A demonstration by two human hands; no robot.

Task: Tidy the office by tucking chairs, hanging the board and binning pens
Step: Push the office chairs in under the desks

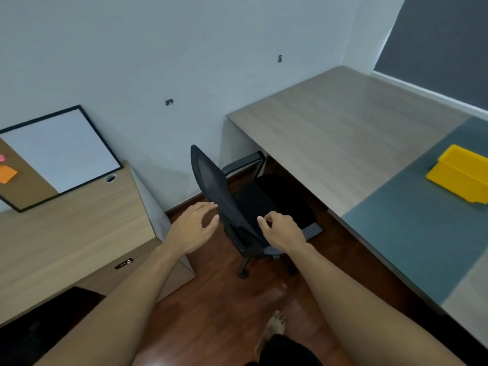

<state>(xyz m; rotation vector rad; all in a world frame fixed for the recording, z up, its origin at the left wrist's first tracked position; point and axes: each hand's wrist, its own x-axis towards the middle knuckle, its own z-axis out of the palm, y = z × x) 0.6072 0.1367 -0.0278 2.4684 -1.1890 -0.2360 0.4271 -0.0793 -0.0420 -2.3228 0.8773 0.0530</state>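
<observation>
A black mesh-backed office chair (219,191) stands on the wooden floor, partly under the long desk (343,122) at the right. My left hand (194,225) hovers open just left of the backrest, fingers spread, not touching it. My right hand (281,229) is at the backrest's right edge, fingers loosely curled, with the fingertips close to the mesh. A black-framed whiteboard (60,151) with a cork strip leans against the wall on the left desk (66,233). Two wall hooks (169,102) (279,58) show on the wall.
A yellow bin (460,175) sits on a grey-blue mat (412,233) on the right desk. Orange and pink sticky notes (8,173) are on the board's cork part. My bare foot (272,331) is on the floor behind the chair.
</observation>
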